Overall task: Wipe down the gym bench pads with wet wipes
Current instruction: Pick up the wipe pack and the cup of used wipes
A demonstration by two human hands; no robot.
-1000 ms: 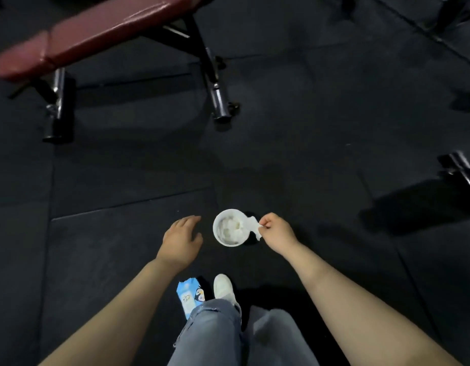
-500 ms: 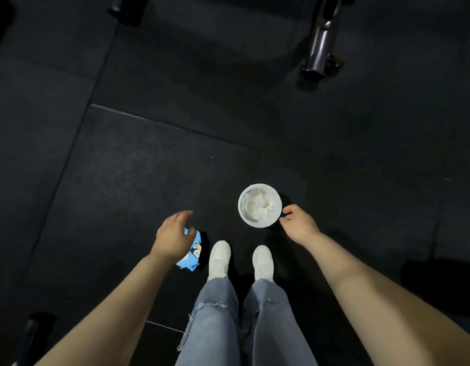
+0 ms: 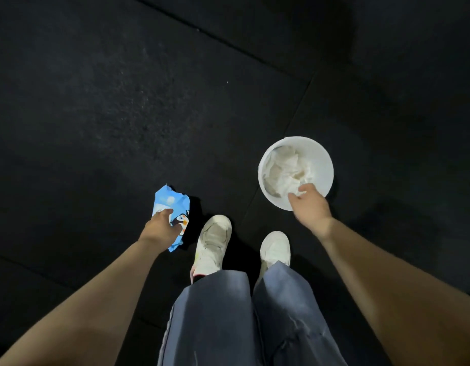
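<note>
A blue wet-wipe pack with a penguin picture lies on the black floor to the left of my feet. My left hand grips its near half, fingers curled over it. To the right stands a white round bucket holding crumpled white wipes. My right hand is over the bucket's near rim, its fingertips pinching a crumpled wipe inside. The gym bench is out of view.
Black rubber floor tiles with seams fill the view. My two white shoes and blue jeans legs are at the bottom middle, between the pack and the bucket.
The view tilted down, so the bench and its frame left the picture. My left hand dropped onto the blue pack and took hold of it. My right hand moved over the bucket's rim.
</note>
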